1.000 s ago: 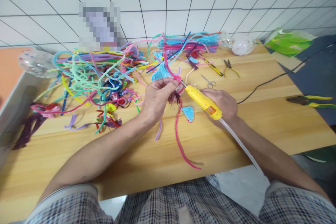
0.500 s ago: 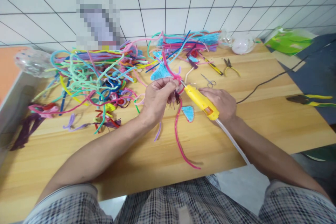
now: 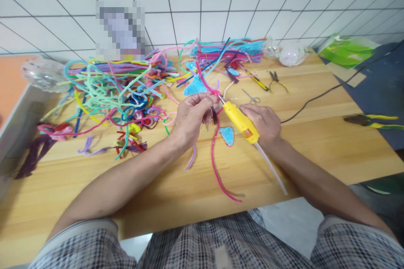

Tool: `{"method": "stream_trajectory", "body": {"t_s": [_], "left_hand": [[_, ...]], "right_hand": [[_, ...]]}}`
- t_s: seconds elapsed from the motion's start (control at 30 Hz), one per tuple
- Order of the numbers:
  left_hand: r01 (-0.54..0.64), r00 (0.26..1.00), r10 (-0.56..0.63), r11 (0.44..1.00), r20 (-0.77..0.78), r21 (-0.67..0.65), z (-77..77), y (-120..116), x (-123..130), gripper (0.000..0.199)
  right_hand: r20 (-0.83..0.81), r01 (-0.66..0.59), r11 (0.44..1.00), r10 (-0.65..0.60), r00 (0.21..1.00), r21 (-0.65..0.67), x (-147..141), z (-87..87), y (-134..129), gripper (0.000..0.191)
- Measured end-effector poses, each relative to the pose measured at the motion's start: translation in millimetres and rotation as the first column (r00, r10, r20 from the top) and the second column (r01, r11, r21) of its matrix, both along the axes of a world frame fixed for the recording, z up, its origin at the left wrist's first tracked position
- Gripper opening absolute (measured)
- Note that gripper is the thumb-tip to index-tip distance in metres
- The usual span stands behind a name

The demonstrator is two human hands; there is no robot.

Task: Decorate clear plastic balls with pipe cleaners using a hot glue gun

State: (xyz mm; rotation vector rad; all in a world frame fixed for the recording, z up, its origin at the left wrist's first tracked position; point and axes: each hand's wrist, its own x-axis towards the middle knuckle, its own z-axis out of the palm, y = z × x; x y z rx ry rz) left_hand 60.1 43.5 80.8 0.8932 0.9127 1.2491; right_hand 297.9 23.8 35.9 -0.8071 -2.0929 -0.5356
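Observation:
Pinched in my left hand (image 3: 191,119) is a craft piece made of pink pipe cleaner (image 3: 213,159), whose long end curls down over the wooden table; a dark purple tassel (image 3: 214,115) hangs beneath the fingers. My right hand (image 3: 261,124) is wrapped round a yellow glue gun (image 3: 240,119), a clear glue stick sticking out of its rear. The gun's metal tip is at the pink piece, beside my left fingertips. Just beyond my left hand rests a light blue wrapped shape (image 3: 194,85). A smaller blue piece with a pink edge (image 3: 227,135) lies below the gun.
Tangled pipe cleaners (image 3: 110,88) cover the left of the table (image 3: 315,151); more bundles (image 3: 227,50) lie by the tiled wall. Small scissors (image 3: 252,97), a yellow cutter (image 3: 259,82), small pliers (image 3: 276,80) and larger pliers (image 3: 360,120) are rightward. A black cable (image 3: 312,102) crosses there.
The glue gun and my right hand have shifted slightly left, and the glue stick hangs at a steeper angle. My left hand keeps its hold on the pink piece.

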Motion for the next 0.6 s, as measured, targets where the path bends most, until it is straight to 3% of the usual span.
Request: {"method": "stream_trajectory", "body": {"t_s": [0.6], "left_hand": [[-0.013, 0.999, 0.013, 1.000, 0.045, -0.017, 0.5, 0.1, 1.3, 0.022]], "right_hand": [[-0.008, -0.008, 1.000, 0.008, 1.000, -0.001, 1.1, -3.2, 1.8, 0.037]]}}
